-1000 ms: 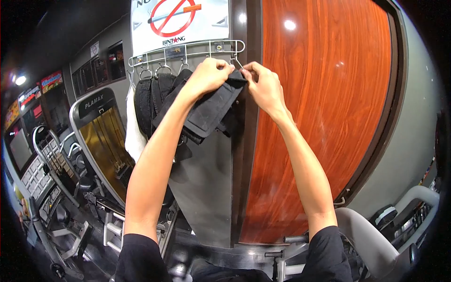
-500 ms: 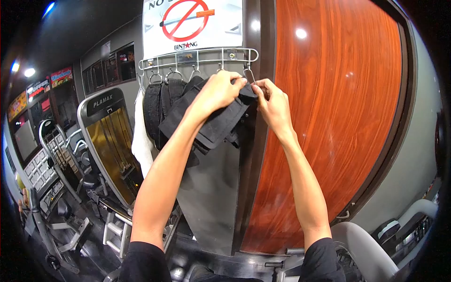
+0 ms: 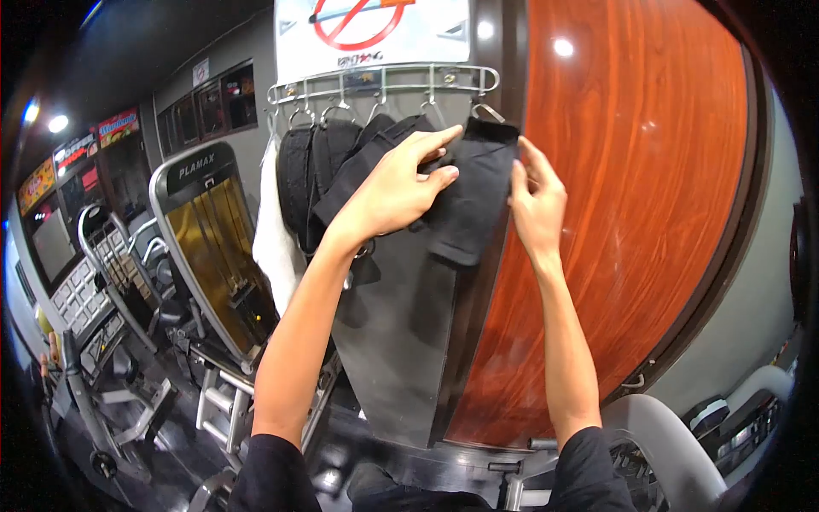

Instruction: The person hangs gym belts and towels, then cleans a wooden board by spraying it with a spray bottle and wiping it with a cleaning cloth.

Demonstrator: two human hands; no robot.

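Note:
A black fabric piece (image 3: 473, 192) with a thick folded top hangs below the rightmost hook (image 3: 488, 112) of the wire rack. Along its left edge is my left hand (image 3: 397, 183), index finger stretched toward the top corner and thumb apart from it. At the right edge is my right hand (image 3: 539, 196), thumb and fingertips close to the fabric with a gap between them. Whether those fingertips touch it is hard to tell. More black fabric gear (image 3: 341, 162) hangs on the hooks to the left, partly covered by my left hand.
The wire hook rack (image 3: 384, 78) is fixed to the wall under a no-smoking sign (image 3: 375, 38). A white cloth (image 3: 271, 230) hangs at its left end. A reddish wooden door panel (image 3: 623, 230) stands to the right. Gym machines (image 3: 205, 247) line the left, and a grey machine arm (image 3: 661, 444) rises lower right.
The black fabric piece has swung from tilted to nearly upright below the rightmost hook. Both hands have loosened their pinch at its top and moved apart. The view has shifted slightly.

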